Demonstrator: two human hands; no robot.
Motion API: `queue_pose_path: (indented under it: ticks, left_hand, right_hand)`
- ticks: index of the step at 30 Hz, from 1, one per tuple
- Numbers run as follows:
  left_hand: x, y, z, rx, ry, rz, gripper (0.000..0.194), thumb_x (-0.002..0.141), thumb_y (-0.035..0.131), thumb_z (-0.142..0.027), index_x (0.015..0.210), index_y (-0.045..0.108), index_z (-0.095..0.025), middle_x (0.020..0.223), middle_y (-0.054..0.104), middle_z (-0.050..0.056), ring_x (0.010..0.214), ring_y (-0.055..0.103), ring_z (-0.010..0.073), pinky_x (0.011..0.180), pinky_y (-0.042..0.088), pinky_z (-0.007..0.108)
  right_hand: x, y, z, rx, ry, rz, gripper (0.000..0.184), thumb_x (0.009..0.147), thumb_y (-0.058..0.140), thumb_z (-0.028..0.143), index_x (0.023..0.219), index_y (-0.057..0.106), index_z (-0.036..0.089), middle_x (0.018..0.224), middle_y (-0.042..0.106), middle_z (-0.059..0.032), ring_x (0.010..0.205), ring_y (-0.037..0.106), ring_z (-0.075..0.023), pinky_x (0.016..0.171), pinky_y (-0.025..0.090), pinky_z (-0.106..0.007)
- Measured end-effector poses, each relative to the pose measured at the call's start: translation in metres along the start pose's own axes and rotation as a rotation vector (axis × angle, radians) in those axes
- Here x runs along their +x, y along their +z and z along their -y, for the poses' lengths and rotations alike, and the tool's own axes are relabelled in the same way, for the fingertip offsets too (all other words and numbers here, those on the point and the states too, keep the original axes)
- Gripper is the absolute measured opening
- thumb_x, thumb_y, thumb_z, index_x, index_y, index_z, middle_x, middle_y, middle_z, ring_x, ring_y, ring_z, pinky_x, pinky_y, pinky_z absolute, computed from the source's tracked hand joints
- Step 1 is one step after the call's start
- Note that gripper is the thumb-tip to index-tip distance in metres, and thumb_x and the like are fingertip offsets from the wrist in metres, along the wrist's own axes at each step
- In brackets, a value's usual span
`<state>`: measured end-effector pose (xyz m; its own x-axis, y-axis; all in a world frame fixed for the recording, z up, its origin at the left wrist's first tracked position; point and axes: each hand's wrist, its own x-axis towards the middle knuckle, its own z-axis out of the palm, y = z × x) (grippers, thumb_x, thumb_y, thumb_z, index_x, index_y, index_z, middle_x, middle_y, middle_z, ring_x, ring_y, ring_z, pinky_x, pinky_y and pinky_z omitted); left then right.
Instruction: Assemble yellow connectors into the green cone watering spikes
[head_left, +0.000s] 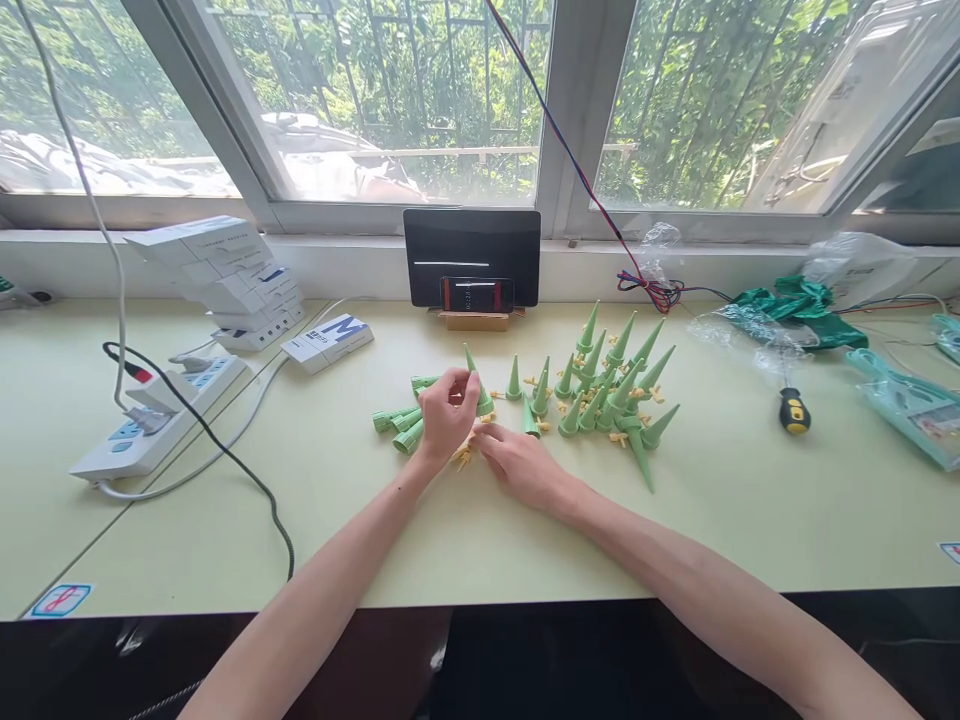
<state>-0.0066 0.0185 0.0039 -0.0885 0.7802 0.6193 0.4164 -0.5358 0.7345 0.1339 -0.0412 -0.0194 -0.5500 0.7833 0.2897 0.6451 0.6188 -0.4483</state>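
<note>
My left hand [448,408] is closed in a pinch at a green plastic spike [480,382], a hollow cone with its tip pointing up. Just right of it, my right hand [521,468] lies low over the table, fingertips curled together among small yellow valve pieces [465,456]; what it grips, if anything, is hidden. Several green cones [409,432] lie on their sides behind and left of my left hand. A single upright spike [513,380] stands beyond my right hand. To the right is a dense group of spikes [619,390], many with yellow valves attached.
A phone [478,295] leans before a dark tablet [472,240] by the window. At left are a power strip [157,425], a black cable [240,460] and stacked white boxes [225,270]. A screwdriver [793,410] and green plastic bag [802,315] lie at right.
</note>
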Motion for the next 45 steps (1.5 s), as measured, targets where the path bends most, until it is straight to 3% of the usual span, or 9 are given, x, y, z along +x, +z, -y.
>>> queue_pose_path:
  ticks: [9, 13, 20, 28, 37, 45]
  left_hand:
    - [0.0, -0.002, -0.002, 0.005, -0.005, -0.005, 0.025, 0.09, 0.055, -0.035, 0.073, 0.058, -0.018, 0.06, 0.059, 0.0, 0.052, 0.055, 0.0101, 0.049, 0.046, 0.02]
    - [0.0, -0.002, -0.001, 0.0, -0.003, 0.007, 0.024, 0.09, 0.055, -0.035, 0.072, 0.057, -0.018, 0.059, 0.059, -0.001, 0.052, 0.055, 0.0099, 0.048, 0.045, 0.02]
    - [-0.001, -0.003, 0.0, -0.057, -0.027, 0.044, 0.025, 0.092, 0.054, -0.038, 0.076, 0.056, -0.019, 0.059, 0.055, -0.001, 0.049, 0.049, 0.0093, 0.044, 0.041, 0.02]
    - [-0.002, -0.004, 0.002, -0.12, -0.069, 0.088, 0.03, 0.094, 0.052, -0.045, 0.082, 0.06, -0.018, 0.059, 0.05, -0.002, 0.045, 0.042, 0.0084, 0.04, 0.035, 0.02]
    - [-0.002, -0.004, 0.001, -0.099, -0.054, 0.079, 0.03, 0.094, 0.052, -0.045, 0.084, 0.061, -0.018, 0.062, 0.053, 0.0, 0.05, 0.046, 0.0096, 0.043, 0.038, 0.02]
    - [0.0, -0.005, 0.0, -0.09, -0.046, 0.043, 0.026, 0.095, 0.052, -0.041, 0.088, 0.061, -0.019, 0.061, 0.048, -0.002, 0.047, 0.039, 0.0085, 0.042, 0.034, 0.021]
  right_hand:
    - [-0.003, 0.0, -0.006, -0.021, 0.005, -0.033, 0.039, 0.087, 0.043, -0.002, 0.111, 0.064, 0.021, 0.125, 0.061, -0.0091, 0.083, 0.064, -0.0173, 0.07, 0.047, -0.027]
    - [-0.004, 0.001, -0.008, -0.006, 0.004, -0.06, 0.031, 0.092, 0.044, 0.004, 0.108, 0.066, 0.02, 0.12, 0.061, -0.0095, 0.074, 0.06, -0.0145, 0.067, 0.045, -0.027]
    - [-0.003, -0.001, -0.007, 0.106, 0.001, -0.105, 0.02, 0.094, 0.05, 0.009, 0.097, 0.066, 0.021, 0.109, 0.06, -0.0079, 0.075, 0.059, -0.0135, 0.07, 0.043, -0.027]
    - [-0.001, -0.005, -0.004, 0.069, 0.021, -0.051, 0.014, 0.094, 0.05, 0.01, 0.092, 0.059, 0.019, 0.104, 0.058, -0.0073, 0.073, 0.057, -0.0137, 0.065, 0.04, -0.026]
    - [0.0, -0.008, 0.0, 0.016, 0.052, -0.033, 0.012, 0.099, 0.045, 0.014, 0.093, 0.054, 0.018, 0.094, 0.057, -0.0062, 0.067, 0.053, -0.014, 0.06, 0.037, -0.026]
    - [0.0, -0.007, 0.003, 0.144, 0.048, -0.201, 0.016, 0.101, 0.044, 0.019, 0.098, 0.059, 0.02, 0.092, 0.062, -0.006, 0.077, 0.06, -0.0167, 0.069, 0.045, -0.027]
